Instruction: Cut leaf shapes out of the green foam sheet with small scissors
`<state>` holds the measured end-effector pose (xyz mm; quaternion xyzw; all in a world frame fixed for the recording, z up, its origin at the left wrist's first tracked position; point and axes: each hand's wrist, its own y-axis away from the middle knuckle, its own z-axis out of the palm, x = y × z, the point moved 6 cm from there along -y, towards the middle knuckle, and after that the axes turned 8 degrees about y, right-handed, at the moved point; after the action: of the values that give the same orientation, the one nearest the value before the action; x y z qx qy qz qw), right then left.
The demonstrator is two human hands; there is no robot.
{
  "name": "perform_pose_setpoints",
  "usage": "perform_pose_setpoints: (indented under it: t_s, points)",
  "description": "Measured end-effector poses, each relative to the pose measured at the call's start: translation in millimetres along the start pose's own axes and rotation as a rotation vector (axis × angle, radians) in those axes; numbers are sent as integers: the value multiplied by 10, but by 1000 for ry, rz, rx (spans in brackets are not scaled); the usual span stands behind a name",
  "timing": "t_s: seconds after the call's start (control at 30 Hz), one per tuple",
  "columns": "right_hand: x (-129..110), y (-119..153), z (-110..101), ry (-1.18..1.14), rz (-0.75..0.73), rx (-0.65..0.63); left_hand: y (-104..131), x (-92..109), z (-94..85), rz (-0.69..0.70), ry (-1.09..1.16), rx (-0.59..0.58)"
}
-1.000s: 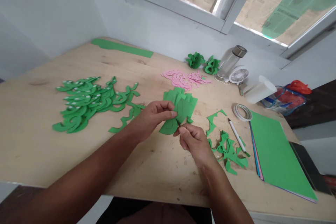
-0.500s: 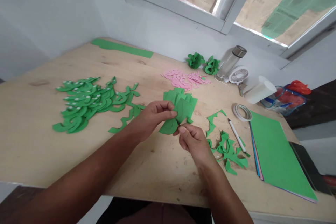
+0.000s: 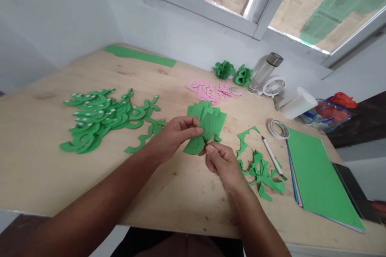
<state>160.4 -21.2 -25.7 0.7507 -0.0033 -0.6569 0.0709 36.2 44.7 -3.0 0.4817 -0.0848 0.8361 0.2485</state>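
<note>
Between thumb and fingers, my left hand (image 3: 183, 133) pinches a piece of green paper (image 3: 211, 125) with curved outlines drawn on it. A cut splits this piece, and its rounded lower flap (image 3: 194, 145) hangs toward me. My right hand (image 3: 221, 160) is closed on what look like small scissors (image 3: 205, 142); only a thin dark tip shows at the cut, and the fingers hide the rest. Just beyond my hands lies a stack of green paper pieces (image 3: 221, 118). Green offcuts (image 3: 262, 170) are scattered to the right of my right hand.
Curved green cutouts (image 3: 99, 116), many with white patches, are heaped at left. Pink cutouts (image 3: 211, 90) and two green paper balls (image 3: 224, 70) sit farther back. At right are a marker (image 3: 273, 154), tape rolls (image 3: 278, 129), green sheets (image 3: 322, 176), a bottle (image 3: 265, 72) and a fan (image 3: 274, 86).
Both hands stay almost in place. The green paper's lower flap has shifted very slightly at the cut.
</note>
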Motion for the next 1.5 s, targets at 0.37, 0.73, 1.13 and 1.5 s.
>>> perform_pose_setpoints:
  t_s: [0.37,0.73,1.13,1.5]
  points:
    - [1,-3,-5,-5,8,17,0,14,13,16,3,0]
    - [17,-2,-16,4,0,30,-5,4,1,15,-8,18]
    - [-25,-3,-35,34,-21,68,-6,14,8,33,9,21]
    - [-21,-2,-34,26,-26,57,-4,17,6,35,-19,23]
